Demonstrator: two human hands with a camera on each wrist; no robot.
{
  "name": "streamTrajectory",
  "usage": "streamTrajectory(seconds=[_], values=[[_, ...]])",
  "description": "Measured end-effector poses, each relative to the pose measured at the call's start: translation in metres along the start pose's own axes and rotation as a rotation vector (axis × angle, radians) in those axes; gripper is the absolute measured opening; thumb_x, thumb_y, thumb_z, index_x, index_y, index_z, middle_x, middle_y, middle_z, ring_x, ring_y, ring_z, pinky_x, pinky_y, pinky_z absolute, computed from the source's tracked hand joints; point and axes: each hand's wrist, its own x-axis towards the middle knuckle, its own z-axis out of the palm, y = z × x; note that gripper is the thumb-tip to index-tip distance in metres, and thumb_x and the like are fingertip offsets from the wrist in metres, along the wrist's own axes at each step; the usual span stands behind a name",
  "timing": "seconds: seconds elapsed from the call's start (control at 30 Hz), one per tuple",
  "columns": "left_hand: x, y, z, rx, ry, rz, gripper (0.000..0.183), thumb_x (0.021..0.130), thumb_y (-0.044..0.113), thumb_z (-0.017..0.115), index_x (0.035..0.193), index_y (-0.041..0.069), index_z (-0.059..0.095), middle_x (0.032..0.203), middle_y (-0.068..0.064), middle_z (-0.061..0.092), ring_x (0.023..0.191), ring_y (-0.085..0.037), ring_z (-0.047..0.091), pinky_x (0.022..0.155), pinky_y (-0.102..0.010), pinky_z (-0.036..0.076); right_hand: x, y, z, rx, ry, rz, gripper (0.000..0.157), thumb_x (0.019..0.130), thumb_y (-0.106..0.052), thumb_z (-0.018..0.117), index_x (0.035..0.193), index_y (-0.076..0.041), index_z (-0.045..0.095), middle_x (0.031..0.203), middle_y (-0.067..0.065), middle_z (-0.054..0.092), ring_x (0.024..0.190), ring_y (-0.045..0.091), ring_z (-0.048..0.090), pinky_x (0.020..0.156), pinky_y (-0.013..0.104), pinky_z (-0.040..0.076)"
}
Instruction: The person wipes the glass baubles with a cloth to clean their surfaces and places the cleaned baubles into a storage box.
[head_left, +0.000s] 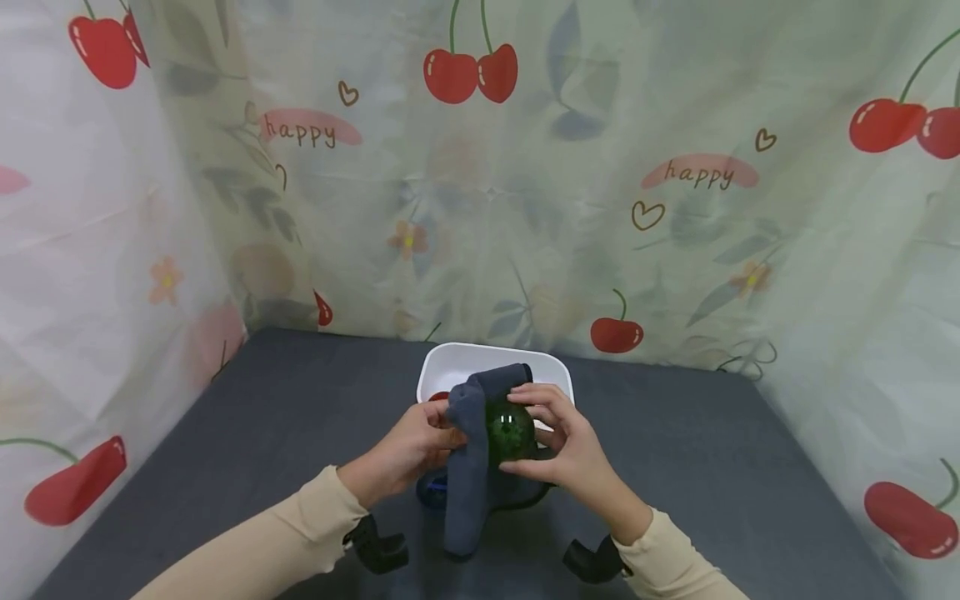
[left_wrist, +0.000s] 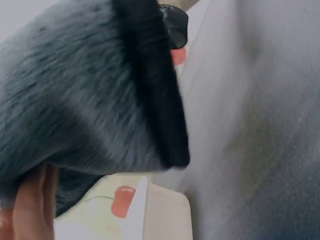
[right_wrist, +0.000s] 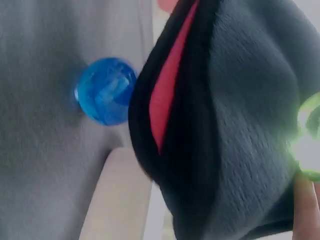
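My left hand (head_left: pixel 408 443) pinches a grey-blue fleecy cloth (head_left: pixel 468 475) with black trim, which hangs in folds. Between the fingers and thumb of my right hand (head_left: pixel 573 442) is a green see-through ball (head_left: pixel 512 432), held up against the cloth's right side. The left wrist view shows the fleece close up, with fingers (left_wrist: pixel 34 205) partly under it. In the right wrist view the green ball (right_wrist: pixel 311 142) glows bright at the edge, and a pink strip shows between the black borders. A blue see-through ball (right_wrist: pixel 106 91) lies on the table, partly behind the cloth.
A white tray (head_left: pixel 553 372) stands at the back of the dark grey table (head_left: pixel 322 383), just beyond my hands. Something red (head_left: pixel 438 396) shows at its front left, mostly hidden. Cherry-print curtains (head_left: pixel 480 208) enclose the table on the back and sides.
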Motion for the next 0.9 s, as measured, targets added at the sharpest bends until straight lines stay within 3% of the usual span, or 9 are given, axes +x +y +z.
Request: streamTrajectory(seconds=[0.07, 0.23, 0.3, 0.43, 0.5, 0.57, 0.73, 0.8, 0.9], values=[[0.0003, -0.0002, 0.0002, 0.005, -0.012, 0.008, 0.038, 0.086, -0.001, 0.061, 0.124, -0.004, 0.057, 0.097, 0.003, 0.068, 0.084, -0.009, 0.068, 0.075, -0.028, 0.057, 0.0001, 0.0002, 0.0021, -0.088, 0.004, -0.043, 0.071, 0.065, 0.005, 0.086, 0.127, -0.005, 0.053, 0.125, 0.012, 0.052, 0.109, 0.012, 0.060, 0.088, 0.026, 0.054], [0.0011, 0.0002, -0.0002, 0.055, 0.028, 0.025, 0.053, 0.084, -0.001, 0.064, 0.134, -0.010, 0.049, 0.108, -0.002, 0.069, 0.091, -0.011, 0.068, 0.077, -0.029, 0.057, 0.0009, -0.0051, 0.0041, -0.477, 0.026, -0.177, 0.070, 0.064, -0.015, 0.091, 0.127, -0.017, 0.060, 0.118, 0.000, 0.061, 0.109, 0.013, 0.059, 0.090, 0.021, 0.051], [0.0005, 0.0007, -0.0008, 0.049, 0.038, 0.023, 0.054, 0.084, -0.002, 0.063, 0.135, -0.013, 0.047, 0.107, -0.001, 0.069, 0.090, -0.011, 0.068, 0.076, -0.027, 0.057, 0.0010, -0.0071, 0.0028, -0.453, 0.021, -0.167, 0.070, 0.064, -0.017, 0.091, 0.127, -0.017, 0.061, 0.119, 0.000, 0.061, 0.109, 0.013, 0.059, 0.089, 0.023, 0.052], [-0.0022, 0.0033, -0.0004, 0.014, 0.033, 0.034, 0.044, 0.086, -0.004, 0.059, 0.129, -0.011, 0.051, 0.095, 0.003, 0.071, 0.082, -0.008, 0.067, 0.072, -0.024, 0.056, 0.0006, -0.0078, 0.0016, -0.165, 0.027, -0.066, 0.070, 0.066, -0.005, 0.088, 0.128, -0.010, 0.058, 0.123, 0.006, 0.060, 0.109, 0.010, 0.060, 0.085, 0.024, 0.055], [-0.0027, 0.0052, 0.0010, 0.006, 0.026, 0.040, 0.040, 0.086, -0.005, 0.057, 0.125, -0.009, 0.053, 0.092, 0.004, 0.070, 0.080, -0.007, 0.066, 0.072, -0.025, 0.056, 0.0009, -0.0071, 0.0029, -0.091, 0.031, -0.070, 0.070, 0.067, 0.001, 0.085, 0.130, -0.006, 0.055, 0.125, 0.011, 0.058, 0.113, 0.010, 0.060, 0.088, 0.025, 0.054], [-0.0024, 0.0066, 0.0024, 0.022, 0.028, 0.039, 0.040, 0.085, -0.005, 0.057, 0.125, -0.007, 0.055, 0.095, 0.003, 0.070, 0.082, -0.008, 0.066, 0.073, -0.026, 0.056, 0.0017, -0.0064, 0.0054, -0.181, 0.039, -0.123, 0.072, 0.066, 0.004, 0.085, 0.130, -0.006, 0.054, 0.126, 0.011, 0.059, 0.117, 0.013, 0.059, 0.094, 0.024, 0.051], [-0.0006, 0.0050, 0.0005, 0.135, 0.065, 0.047, 0.052, 0.082, -0.001, 0.065, 0.132, -0.008, 0.053, 0.114, -0.008, 0.067, 0.094, -0.012, 0.066, 0.078, -0.030, 0.056, 0.0017, -0.0058, 0.0093, -0.661, 0.069, -0.255, 0.074, 0.057, -0.010, 0.093, 0.124, -0.011, 0.060, 0.119, 0.002, 0.065, 0.111, 0.020, 0.061, 0.096, 0.031, 0.049], [-0.0009, 0.0033, -0.0015, 0.158, 0.081, 0.043, 0.052, 0.081, -0.001, 0.067, 0.131, -0.009, 0.054, 0.116, -0.010, 0.066, 0.094, -0.012, 0.066, 0.077, -0.029, 0.056, 0.0004, -0.0061, 0.0093, -0.658, 0.050, -0.237, 0.073, 0.057, -0.013, 0.094, 0.122, -0.013, 0.061, 0.117, 0.001, 0.065, 0.106, 0.018, 0.063, 0.088, 0.031, 0.053], [-0.0014, 0.0009, -0.0038, 0.115, 0.086, 0.024, 0.048, 0.082, -0.003, 0.065, 0.128, -0.010, 0.055, 0.109, -0.006, 0.068, 0.089, -0.012, 0.066, 0.075, -0.028, 0.056, -0.0010, -0.0059, 0.0084, -0.436, 0.021, -0.132, 0.071, 0.060, -0.009, 0.092, 0.124, -0.013, 0.060, 0.121, 0.003, 0.062, 0.104, 0.017, 0.063, 0.082, 0.027, 0.056]])
